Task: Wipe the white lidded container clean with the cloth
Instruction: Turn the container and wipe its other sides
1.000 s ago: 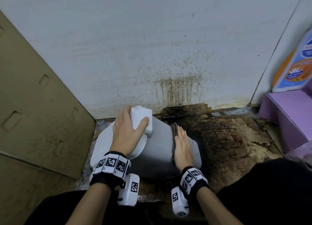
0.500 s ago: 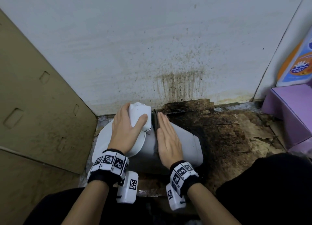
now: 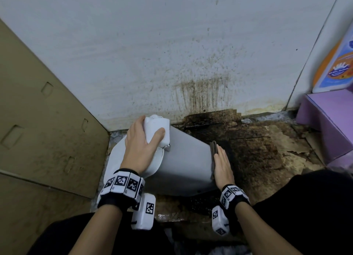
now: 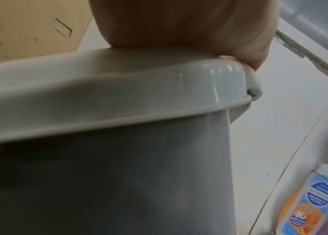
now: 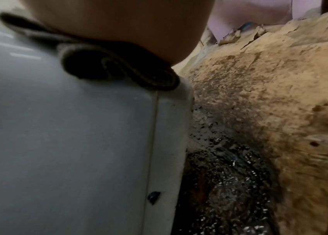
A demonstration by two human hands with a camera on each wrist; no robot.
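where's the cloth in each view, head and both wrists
Head: the cloth is right of centre, under the right hand at the container's bottom end.
Left wrist: not in it.
Right wrist: upper left, under the palm.
Shared landmark: the grey container wall.

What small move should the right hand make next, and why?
Probably slide the cloth back toward the lid. The right hand presses it flat at the bin's base edge, so the stroke ends here, while the left hand grips the hinge end.
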